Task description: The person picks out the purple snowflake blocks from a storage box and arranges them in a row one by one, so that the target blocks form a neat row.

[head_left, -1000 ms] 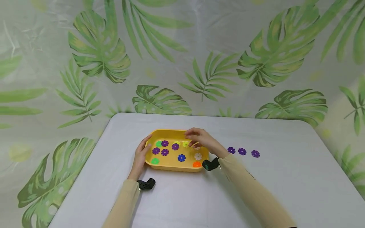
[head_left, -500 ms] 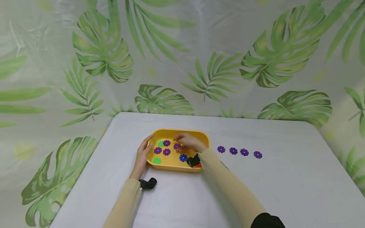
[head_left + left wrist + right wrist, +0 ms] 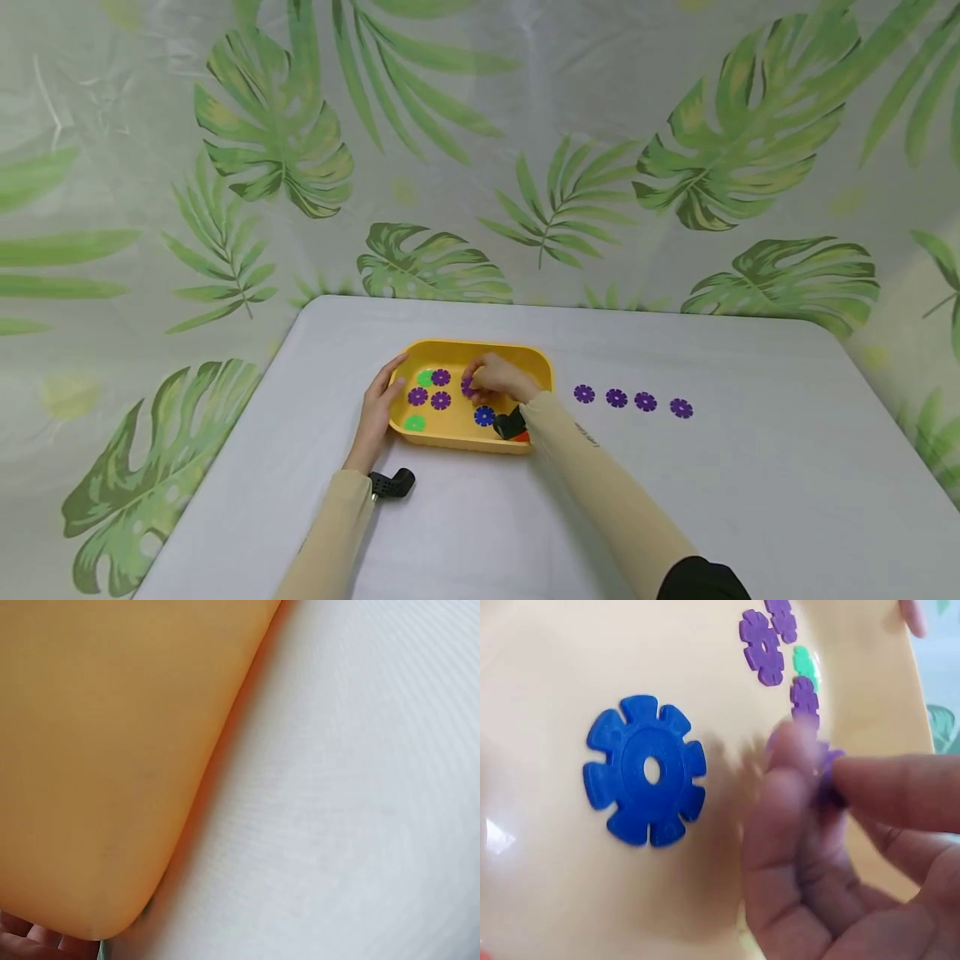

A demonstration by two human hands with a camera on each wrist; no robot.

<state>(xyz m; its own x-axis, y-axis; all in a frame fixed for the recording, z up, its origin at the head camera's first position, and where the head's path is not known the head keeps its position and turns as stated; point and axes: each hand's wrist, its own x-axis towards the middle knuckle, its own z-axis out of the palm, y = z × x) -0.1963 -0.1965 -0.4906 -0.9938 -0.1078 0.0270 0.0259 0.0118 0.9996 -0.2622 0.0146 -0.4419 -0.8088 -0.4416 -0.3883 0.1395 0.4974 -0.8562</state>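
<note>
My left hand (image 3: 375, 408) grips the left end of a yellow plastic tray (image 3: 450, 444), thumb over the rim and fingers along the outside. Inside the tray, my right hand (image 3: 498, 379) pinches a purple notched plastic disc (image 3: 829, 777) between thumb and fingers, which partly cover it. Just beside that hand lies a blue notched disc (image 3: 645, 771) with a round hole in its middle. Several more purple discs (image 3: 441, 401) and green discs (image 3: 415, 423) lie in the tray's left half. The left wrist view shows mostly the tray's outer wall (image 3: 112, 750).
Four-cornered white table (image 3: 480, 533) carries everything. Right of the tray, several purple discs (image 3: 617, 398) lie in a row. An orange disc (image 3: 522, 436) shows partly beneath the right wrist camera (image 3: 510, 425). A leaf-patterned sheet (image 3: 420, 125) hangs behind the table.
My right hand has moved left and deeper into the tray, and its fingers have come together on a purple disc. My left hand keeps its hold on the tray.
</note>
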